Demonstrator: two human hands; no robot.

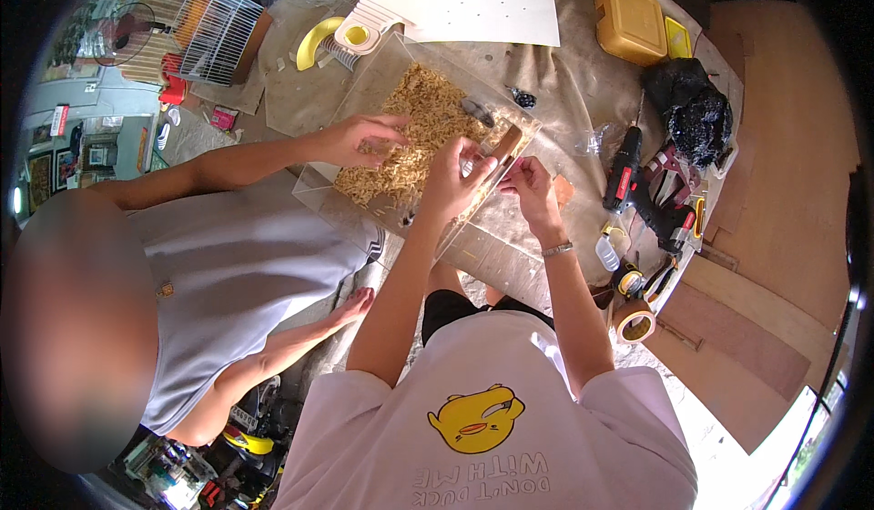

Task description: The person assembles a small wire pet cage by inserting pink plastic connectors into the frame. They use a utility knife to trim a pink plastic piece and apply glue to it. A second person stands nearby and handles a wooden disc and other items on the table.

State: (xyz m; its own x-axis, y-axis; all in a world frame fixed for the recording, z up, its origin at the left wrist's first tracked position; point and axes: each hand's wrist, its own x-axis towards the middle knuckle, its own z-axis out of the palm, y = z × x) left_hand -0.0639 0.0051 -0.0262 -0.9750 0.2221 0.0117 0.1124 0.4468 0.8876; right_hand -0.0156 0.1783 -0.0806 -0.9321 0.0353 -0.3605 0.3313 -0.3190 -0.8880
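a: right, both hands are up at the near right end of the clear acrylic box point(364, 118). left hand point(452, 178) has its fingers curled over the top edge of the end wall, pinching a small clear piece there, as far as i can tell. right hand point(531, 187) sits just beside it, fingertips pressed together on something tiny; i can't tell what.

b: and the other person?

a: their hand point(360, 138) rests in the wood shavings point(414, 127), fingers spread, on the left side of the box.

b: what could go wrong?

a: i'd say the box could tip or slide. it's tilted, and one corner hangs near the edge of the table point(564, 64). a push on that end wall could shift it and spill bedding. the thin acrylic looks slick and rigid, so a pinch could slip, and a hard squeeze might crack a glued seam.

b: textures?

a: shavings are loose, dry, tan curls. walls are glossy and see-through. the table cover is dull beige and wrinkled.

b: clutter nearby?

a: red-and-black cordless drill point(625, 175) to the right, roll of brown tape point(635, 321) near it, yellow plastic box point(630, 22) far right, white wire cage point(218, 38) far left.
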